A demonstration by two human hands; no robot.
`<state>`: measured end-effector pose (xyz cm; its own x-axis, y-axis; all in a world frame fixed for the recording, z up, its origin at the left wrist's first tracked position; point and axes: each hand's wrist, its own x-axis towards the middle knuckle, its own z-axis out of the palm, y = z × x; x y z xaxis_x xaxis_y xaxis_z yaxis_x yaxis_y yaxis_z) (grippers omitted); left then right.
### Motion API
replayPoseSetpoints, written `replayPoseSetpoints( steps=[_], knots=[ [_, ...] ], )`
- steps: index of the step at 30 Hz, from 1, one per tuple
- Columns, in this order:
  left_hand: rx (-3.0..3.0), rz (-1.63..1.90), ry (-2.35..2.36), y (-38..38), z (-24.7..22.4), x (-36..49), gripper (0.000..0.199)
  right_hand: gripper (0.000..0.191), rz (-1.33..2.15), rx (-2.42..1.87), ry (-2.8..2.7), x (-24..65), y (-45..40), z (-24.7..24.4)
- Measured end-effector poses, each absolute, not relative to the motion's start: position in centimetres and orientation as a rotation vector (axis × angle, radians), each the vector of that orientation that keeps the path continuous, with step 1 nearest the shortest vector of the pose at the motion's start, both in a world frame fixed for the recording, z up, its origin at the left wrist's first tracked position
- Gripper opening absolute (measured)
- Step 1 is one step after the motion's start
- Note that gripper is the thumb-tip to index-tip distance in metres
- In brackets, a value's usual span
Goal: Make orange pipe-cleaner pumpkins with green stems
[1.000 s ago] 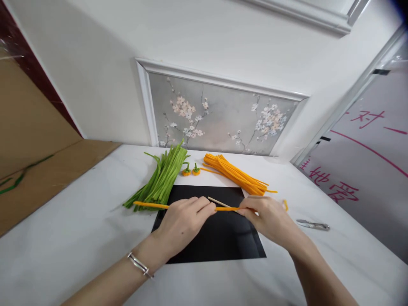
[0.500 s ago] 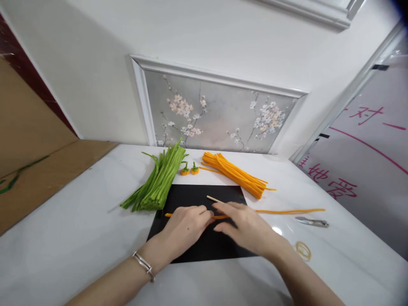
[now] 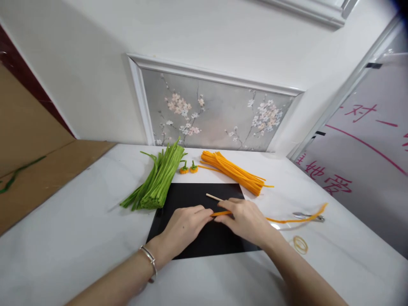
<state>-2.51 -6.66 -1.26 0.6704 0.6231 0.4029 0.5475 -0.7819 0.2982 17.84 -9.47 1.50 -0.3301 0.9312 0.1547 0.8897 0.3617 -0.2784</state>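
Over the black mat [image 3: 197, 244], an orange pipe cleaner [image 3: 221, 213] runs between my two hands. My left hand [image 3: 188, 223] pinches it near one end, fingers closed. My right hand [image 3: 244, 219] has its thumb and fingers closed on the same pipe cleaner, whose long tail comes out past the wrist side and rises at its far tip. A thin pale stick [image 3: 213, 196] lies on the mat by my right fingertips, its other end hidden under them.
Behind the mat lie a green pipe cleaner bundle [image 3: 159, 180], two small orange-and-green pumpkin shapes [image 3: 188, 169] and an orange pipe cleaner bundle [image 3: 234, 172]. To the right are a small pair of snips [image 3: 298, 215] and rubber bands [image 3: 300, 245]. A wall panel [image 3: 213, 114] stands behind.
The pipe cleaner's left end no longer sticks out past my left hand. Its right tail has lifted and swung across the snips. My right fingers have closed on it.
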Motion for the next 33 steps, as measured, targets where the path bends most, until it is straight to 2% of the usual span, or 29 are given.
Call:
replayPoseSetpoints(
  steps=[4,8,16,19,26,28,33],
  knots=[
    [2.179,0.934,1.153,-5.2,-1.1,-2.9,0.02,0.021,0.043,-1.868,-2.178,19.5,-8.1,0.6],
    [1.696,0.986,1.249,-4.1,-1.2,-3.2,0.028,0.012,0.032,-1.892,-2.143,20.2,-7.1,-0.6],
    [1.347,1.041,1.192,-4.6,0.2,-2.8,0.03,0.011,0.159,-1.741,-2.18,20.0,-7.9,0.0],
    [1.172,0.948,0.936,-5.6,1.3,-2.2,0.029,0.012,0.332,-1.525,-2.072,19.0,-9.2,1.1],
    [1.217,0.95,0.791,-7.5,2.9,-1.7,0.024,0.01,0.538,-1.291,-2.119,17.9,-11.4,3.9],
    [1.187,0.923,0.795,-7.6,2.6,-1.8,0.024,0.012,0.467,-1.254,-2.145,18.4,-11.1,4.0],
    [1.104,0.838,0.951,-7.3,1.0,-1.6,0.022,0.02,0.007,-1.277,-2.112,20.2,-9.3,2.3]
  ],
)
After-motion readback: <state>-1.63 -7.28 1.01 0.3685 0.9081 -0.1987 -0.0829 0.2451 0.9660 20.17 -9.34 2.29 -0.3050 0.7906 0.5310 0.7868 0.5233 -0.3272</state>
